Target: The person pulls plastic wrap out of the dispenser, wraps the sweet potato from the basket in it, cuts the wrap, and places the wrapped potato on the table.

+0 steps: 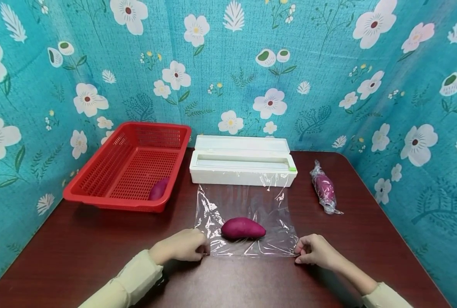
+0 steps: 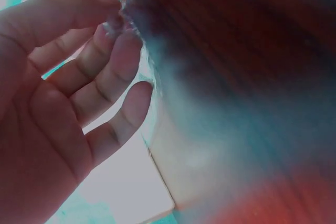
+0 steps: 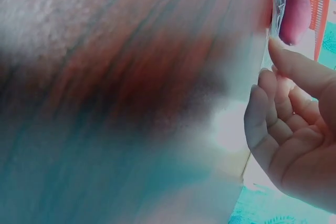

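Note:
A purple sweet potato (image 1: 242, 228) lies on a sheet of clear plastic wrap (image 1: 274, 214) spread over the table. The wrap runs out from the front of a white wrap dispenser (image 1: 244, 176), whose lid stands raised at the back. At the sheet's near left corner my left hand (image 1: 188, 245) pinches the film; the left wrist view shows its fingertips (image 2: 128, 51) meeting the plastic. My right hand (image 1: 316, 251) pinches the near right corner between thumb and fingers. In the right wrist view the sweet potato (image 3: 296, 14) appears beyond the thumb.
A red plastic basket (image 1: 114, 201) stands at the left with another sweet potato (image 1: 158, 189) inside. To the right lies a sweet potato wrapped in film (image 1: 324, 188), its ends twisted. A blue floral curtain (image 1: 221, 64) hangs behind and beside the dark wooden table (image 1: 244, 282).

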Demonstrator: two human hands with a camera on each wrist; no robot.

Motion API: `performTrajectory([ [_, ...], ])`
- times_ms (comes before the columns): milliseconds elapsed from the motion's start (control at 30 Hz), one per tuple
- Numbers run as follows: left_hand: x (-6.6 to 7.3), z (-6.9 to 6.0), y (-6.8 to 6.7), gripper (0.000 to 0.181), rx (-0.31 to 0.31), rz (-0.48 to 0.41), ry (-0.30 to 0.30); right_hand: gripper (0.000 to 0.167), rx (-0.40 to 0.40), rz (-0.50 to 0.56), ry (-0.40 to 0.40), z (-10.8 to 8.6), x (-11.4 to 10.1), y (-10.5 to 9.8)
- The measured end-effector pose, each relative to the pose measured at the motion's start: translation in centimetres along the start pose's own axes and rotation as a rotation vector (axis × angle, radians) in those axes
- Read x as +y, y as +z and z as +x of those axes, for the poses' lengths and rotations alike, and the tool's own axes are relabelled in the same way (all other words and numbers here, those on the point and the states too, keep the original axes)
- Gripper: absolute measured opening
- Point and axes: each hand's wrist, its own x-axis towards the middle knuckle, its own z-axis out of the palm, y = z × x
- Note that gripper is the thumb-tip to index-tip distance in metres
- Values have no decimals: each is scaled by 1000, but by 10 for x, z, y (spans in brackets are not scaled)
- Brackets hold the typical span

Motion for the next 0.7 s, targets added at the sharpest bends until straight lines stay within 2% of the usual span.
performTrajectory([
  [133, -1, -1, 0, 11, 58, 7, 7, 13, 26, -14, -57, 0, 2, -1],
  [233, -2, -1, 1, 7, 88, 13, 10, 12, 53, -23, -149, 1, 4, 0],
  [367, -3, 0, 3, 9, 116, 1, 28, 18, 139, -33, -297, 1, -8, -1],
  [467, -4, 0, 5, 12, 124, -21, 34, 23, 208, -45, -339, 2, -9, 0],
  [533, -4, 0, 5, 15, 131, -29, 36, 23, 239, -68, -334, 4, 0, 1],
  [700, -4, 0, 5, 21, 181, -8, 33, 17, 307, -136, -356, 6, 7, 0],
])
